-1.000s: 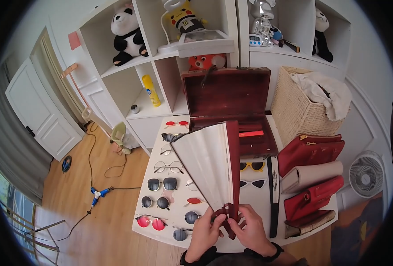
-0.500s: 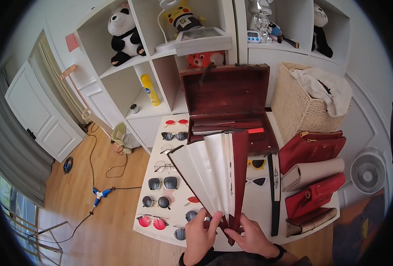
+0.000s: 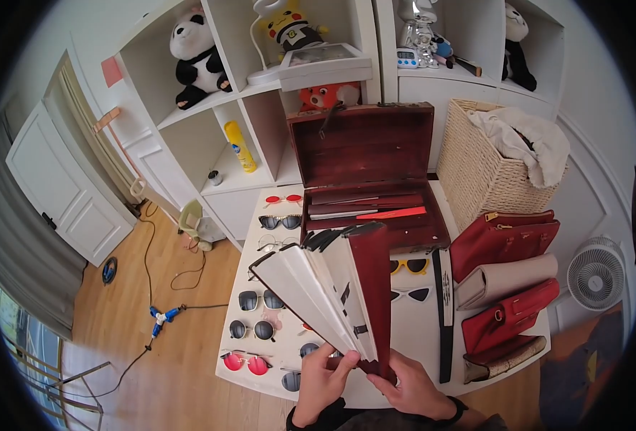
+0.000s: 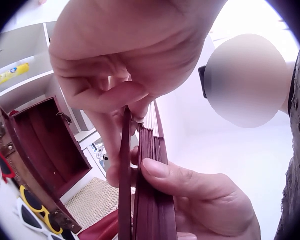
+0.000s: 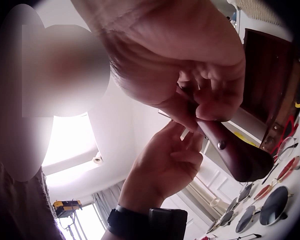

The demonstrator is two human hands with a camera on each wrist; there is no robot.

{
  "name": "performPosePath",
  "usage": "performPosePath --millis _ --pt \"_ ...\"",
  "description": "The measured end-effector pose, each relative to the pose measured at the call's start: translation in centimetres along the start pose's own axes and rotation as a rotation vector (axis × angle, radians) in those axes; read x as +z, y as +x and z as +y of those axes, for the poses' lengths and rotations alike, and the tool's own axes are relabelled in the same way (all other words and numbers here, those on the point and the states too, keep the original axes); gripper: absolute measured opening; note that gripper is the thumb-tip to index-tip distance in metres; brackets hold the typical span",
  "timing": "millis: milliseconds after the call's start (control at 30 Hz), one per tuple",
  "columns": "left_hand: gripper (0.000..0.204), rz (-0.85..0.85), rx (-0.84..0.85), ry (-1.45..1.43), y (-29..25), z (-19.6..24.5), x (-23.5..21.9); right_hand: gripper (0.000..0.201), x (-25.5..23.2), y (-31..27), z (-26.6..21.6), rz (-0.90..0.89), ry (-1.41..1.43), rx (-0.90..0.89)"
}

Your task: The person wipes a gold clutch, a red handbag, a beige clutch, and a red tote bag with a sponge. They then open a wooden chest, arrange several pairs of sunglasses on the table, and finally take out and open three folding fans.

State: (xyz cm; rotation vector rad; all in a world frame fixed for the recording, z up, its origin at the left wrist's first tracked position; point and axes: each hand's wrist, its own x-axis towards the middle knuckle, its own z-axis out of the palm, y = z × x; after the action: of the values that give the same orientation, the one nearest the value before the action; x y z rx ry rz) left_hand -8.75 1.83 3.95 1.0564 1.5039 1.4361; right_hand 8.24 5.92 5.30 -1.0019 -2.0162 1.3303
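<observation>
White table [image 3: 422, 337] below, sunglasses [image 3: 263, 299] laid out at 9 o'clock. Folding fan [image 3: 332, 287] stands with its long axis running 6 to 12, pivot down. Left hand [image 3: 323, 381] pinches the ribs; right hand [image 3: 411, 384] grips the pivot, both equally near.

A fan [image 3: 332, 287] stands half-folded above the near edge of the table [image 3: 418, 323], held at its base between the left hand [image 3: 323, 384] and the right hand [image 3: 413, 388]. Rows of sunglasses [image 3: 262, 299] lie on the table to the fan's left. Behind the fan an open chest [image 3: 365, 169] sits on the table with closed fans [image 3: 365, 206] in it. Right of the chest stands a basket [image 3: 479, 176]; before the basket lie bags [image 3: 504, 276]. Shelves [image 3: 260, 86] rise behind the table.
</observation>
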Motion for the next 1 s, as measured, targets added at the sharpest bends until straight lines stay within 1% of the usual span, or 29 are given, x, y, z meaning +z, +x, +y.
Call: performPosePath --millis 67,100,167,200,233,267,300,333,367,400,467,533,567,633,733,800,867,933,1000 --pt "0.026 -0.004 0.004 -0.035 0.0 -0.1 -0.1 0.045 -0.3 0.0 0.0 -0.039 -0.023 -0.052" --pt "0.026 -0.033 -0.001 0.009 -0.1 -0.1 -0.3 0.045 -0.5 -0.1 0.0 -0.038 -0.023 -0.051" --pt "0.026 -0.058 -0.002 0.053 0.0 -0.2 -0.7 0.042 -0.7 -0.1 -0.2 -0.065 -0.008 0.026" --pt "0.025 -0.090 -0.002 0.098 0.0 -0.4 -0.9 0.042 -0.8 -0.1 -0.4 -0.068 -0.009 0.023" --pt "0.024 -0.121 -0.002 0.144 0.0 -0.5 -1.0 0.040 -1.0 0.0 -0.6 -0.047 -0.047 0.041" --pt "0.024 -0.117 0.000 0.143 0.0 -0.3 -0.9 0.039 -1.0 0.1 -0.7 -0.024 -0.086 0.059" --pt "0.024 -0.082 -0.002 0.047 0.1 0.1 -0.6 0.039 -1.0 0.2 -0.7 -0.026 -0.088 0.054" --pt "0.024 -0.047 -0.004 -0.049 0.2 0.3 -0.4 0.037 -0.8 0.2 -0.7 0.020 -0.074 0.048" --pt "0.024 -0.045 -0.002 -0.048 0.2 0.4 -0.4 0.035 -0.6 0.2 -0.7 0.067 -0.059 0.042" --pt "0.024 -0.029 0.013 -0.022 0.2 0.3 -0.4 0.035 -0.4 0.1 -0.6 0.067 -0.058 0.039" --pt "0.024 -0.013 0.030 0.004 0.2 0.2 -0.4 0.034 0.0 0.0 -0.4 0.057 -0.046 0.089" --pt "0.022 0.022 0.103 0.084 0.3 0.1 -0.4 0.034 -0.1 0.1 -0.5 0.021 -0.004 0.114" --pt "0.022 0.026 0.104 0.084 0.3 0.0 -0.4 0.034 -0.1 0.1 -0.5 -0.015 0.038 0.141" --pt "0.020 0.040 0.050 0.084 0.2 0.0 -0.4 0.034 0.1 0.1 -0.4 -0.018 0.042 0.142" --pt "0.019 0.048 0.030 0.088 0.1 -0.1 -0.4 0.033 0.0 0.1 -0.6 -0.031 0.074 0.163" --pt "0.019 0.035 0.049 0.095 0.1 0.0 -0.6 0.033 -0.1 0.1 -0.5 -0.044 0.101 0.181" --pt "0.019 0.023 0.068 0.102 -0.1 0.2 -0.5 0.031 -0.1 0.0 0.2 -0.026 0.052 0.090" --pt "0.024 0.170 0.136 -0.005 -0.5 0.8 -0.2 0.030 -0.1 -0.1 0.3 -0.014 0.042 0.062" --pt "0.027 0.195 0.168 0.019 -0.5 0.9 -0.2 0.028 -0.1 -0.2 0.3 -0.001 0.033 0.034"
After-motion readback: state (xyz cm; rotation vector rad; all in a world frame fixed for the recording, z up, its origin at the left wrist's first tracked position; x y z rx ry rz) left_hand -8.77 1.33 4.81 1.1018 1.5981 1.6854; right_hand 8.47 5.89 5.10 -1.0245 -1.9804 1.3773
